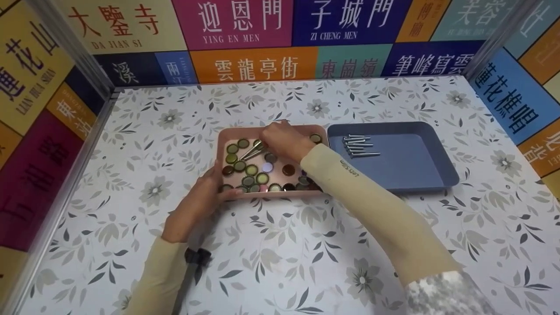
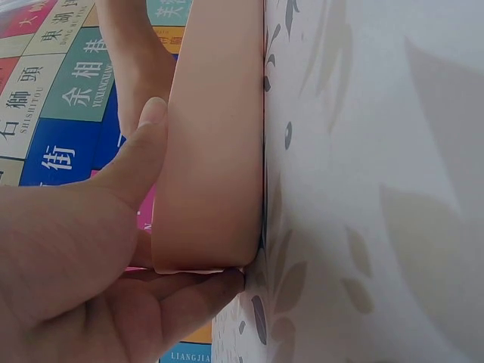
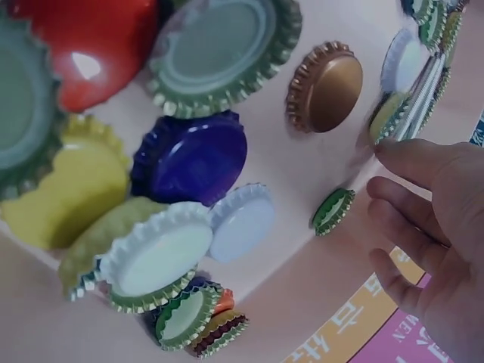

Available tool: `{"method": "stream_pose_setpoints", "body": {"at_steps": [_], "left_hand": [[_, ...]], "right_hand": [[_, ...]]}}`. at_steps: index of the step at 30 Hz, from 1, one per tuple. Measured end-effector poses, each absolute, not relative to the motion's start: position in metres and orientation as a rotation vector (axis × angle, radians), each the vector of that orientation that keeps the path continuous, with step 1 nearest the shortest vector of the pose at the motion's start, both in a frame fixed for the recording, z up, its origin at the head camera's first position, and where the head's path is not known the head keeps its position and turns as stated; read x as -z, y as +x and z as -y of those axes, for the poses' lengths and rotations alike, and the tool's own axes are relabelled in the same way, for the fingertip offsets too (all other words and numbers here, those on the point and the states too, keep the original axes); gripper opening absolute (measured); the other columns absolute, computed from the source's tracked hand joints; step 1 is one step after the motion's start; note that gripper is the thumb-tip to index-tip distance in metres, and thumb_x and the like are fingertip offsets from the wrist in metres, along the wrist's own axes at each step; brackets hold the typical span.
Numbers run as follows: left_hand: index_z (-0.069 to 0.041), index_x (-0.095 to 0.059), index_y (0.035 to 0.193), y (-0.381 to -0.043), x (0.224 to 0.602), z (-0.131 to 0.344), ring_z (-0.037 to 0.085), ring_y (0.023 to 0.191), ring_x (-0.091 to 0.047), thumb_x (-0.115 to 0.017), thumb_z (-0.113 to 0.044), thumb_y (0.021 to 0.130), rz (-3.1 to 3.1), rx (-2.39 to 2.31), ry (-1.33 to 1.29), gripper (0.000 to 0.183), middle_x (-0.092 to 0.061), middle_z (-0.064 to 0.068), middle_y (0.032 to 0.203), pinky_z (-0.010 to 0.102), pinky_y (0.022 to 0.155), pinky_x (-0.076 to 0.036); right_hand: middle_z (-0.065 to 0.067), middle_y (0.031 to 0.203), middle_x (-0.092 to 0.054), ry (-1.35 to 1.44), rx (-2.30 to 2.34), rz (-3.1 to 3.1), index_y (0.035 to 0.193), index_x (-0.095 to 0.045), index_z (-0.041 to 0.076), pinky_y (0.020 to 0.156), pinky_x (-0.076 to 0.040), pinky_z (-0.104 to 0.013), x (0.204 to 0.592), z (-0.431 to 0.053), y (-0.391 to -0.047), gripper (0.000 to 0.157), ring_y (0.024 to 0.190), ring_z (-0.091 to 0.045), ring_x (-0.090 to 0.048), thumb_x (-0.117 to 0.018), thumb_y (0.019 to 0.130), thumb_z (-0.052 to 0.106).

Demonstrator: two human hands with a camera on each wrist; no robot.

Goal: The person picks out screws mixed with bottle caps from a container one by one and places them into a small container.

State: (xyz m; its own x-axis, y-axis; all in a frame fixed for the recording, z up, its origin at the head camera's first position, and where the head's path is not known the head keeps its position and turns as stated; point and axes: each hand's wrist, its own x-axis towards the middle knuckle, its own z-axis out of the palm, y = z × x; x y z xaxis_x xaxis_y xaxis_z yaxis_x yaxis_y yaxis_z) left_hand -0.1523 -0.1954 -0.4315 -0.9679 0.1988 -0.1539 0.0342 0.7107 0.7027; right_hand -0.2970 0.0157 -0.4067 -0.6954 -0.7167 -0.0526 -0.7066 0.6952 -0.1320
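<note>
A pink tray [image 1: 280,194] holds many crimped bottle caps [image 1: 262,178] in green, gold, brown, white and other colours. My left hand [image 1: 197,197] grips its near left corner, thumb by the rim and fingers against the outer side wall [image 2: 212,151]. Over the tray's far part, my right hand [image 1: 284,139] pinches silver screws [image 1: 252,151] that slant down among the caps. The right wrist view shows thumb and fingertips at the screws' [image 3: 425,94] near end; how many it holds I cannot tell.
Right beside the pink tray stands a blue tray [image 1: 407,162] with several silver screws [image 1: 362,146] lying side by side at its left. The table [image 1: 280,262] has a floral cover. Panels with large lettering [image 1: 253,65] wall it at the back and both sides.
</note>
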Motion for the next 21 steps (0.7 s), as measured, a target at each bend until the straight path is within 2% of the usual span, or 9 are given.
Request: {"method": "stream_pose_setpoints", "body": {"at_steps": [6, 10, 16, 21], "left_hand": [[0.001, 0.001, 0.159, -0.1528, 0.4302, 0.1949, 0.037, 0.153, -0.024, -0.069, -0.033, 0.095, -2.706, -1.068, 0.168, 0.101, -0.016, 0.025, 0.166, 0.050, 0.125, -0.021], [0.003, 0.001, 0.158, -0.1525, 0.4289, 0.1944, 0.038, 0.153, -0.023, -0.068, -0.034, 0.095, -2.700, -1.049, 0.146, 0.101, -0.014, 0.026, 0.165, 0.050, 0.124, -0.022], [-0.006, 0.002, 0.161, -0.1511, 0.4289, 0.1938, 0.033, 0.152, -0.027, -0.069, -0.034, 0.095, -2.685, -1.099, 0.138, 0.101, -0.019, 0.022, 0.166, 0.049, 0.124, -0.024], [-0.005, 0.003, 0.160, -0.1516, 0.4290, 0.1945, 0.035, 0.152, -0.025, -0.068, -0.034, 0.095, -2.693, -1.071, 0.136, 0.101, -0.018, 0.022, 0.166, 0.050, 0.125, -0.022]], "right_hand": [[-0.011, 0.100, -0.073, -1.105, 0.136, -2.776, 0.104, -0.073, 0.007, 0.078, -0.056, -0.035, 0.4066, -0.0153, -0.2938, 0.017, 0.088, -0.022, -0.067, -0.062, 0.093, 0.001], [-0.010, 0.096, -0.072, -1.079, 0.188, -2.755, 0.101, -0.073, 0.007, 0.073, -0.053, -0.033, 0.4071, -0.0165, -0.2939, 0.014, 0.083, -0.020, -0.063, -0.062, 0.094, 0.003], [-0.011, 0.091, -0.073, -1.098, 0.287, -2.719, 0.098, -0.073, 0.004, 0.066, -0.051, -0.032, 0.4069, -0.0192, -0.2952, 0.009, 0.075, -0.018, -0.061, -0.070, 0.091, 0.003], [-0.005, 0.075, -0.060, -1.088, 0.386, -2.644, 0.090, -0.071, 0.002, 0.060, -0.037, -0.029, 0.4023, -0.0245, -0.2976, 0.013, 0.066, -0.016, -0.044, -0.079, 0.086, 0.012]]}}
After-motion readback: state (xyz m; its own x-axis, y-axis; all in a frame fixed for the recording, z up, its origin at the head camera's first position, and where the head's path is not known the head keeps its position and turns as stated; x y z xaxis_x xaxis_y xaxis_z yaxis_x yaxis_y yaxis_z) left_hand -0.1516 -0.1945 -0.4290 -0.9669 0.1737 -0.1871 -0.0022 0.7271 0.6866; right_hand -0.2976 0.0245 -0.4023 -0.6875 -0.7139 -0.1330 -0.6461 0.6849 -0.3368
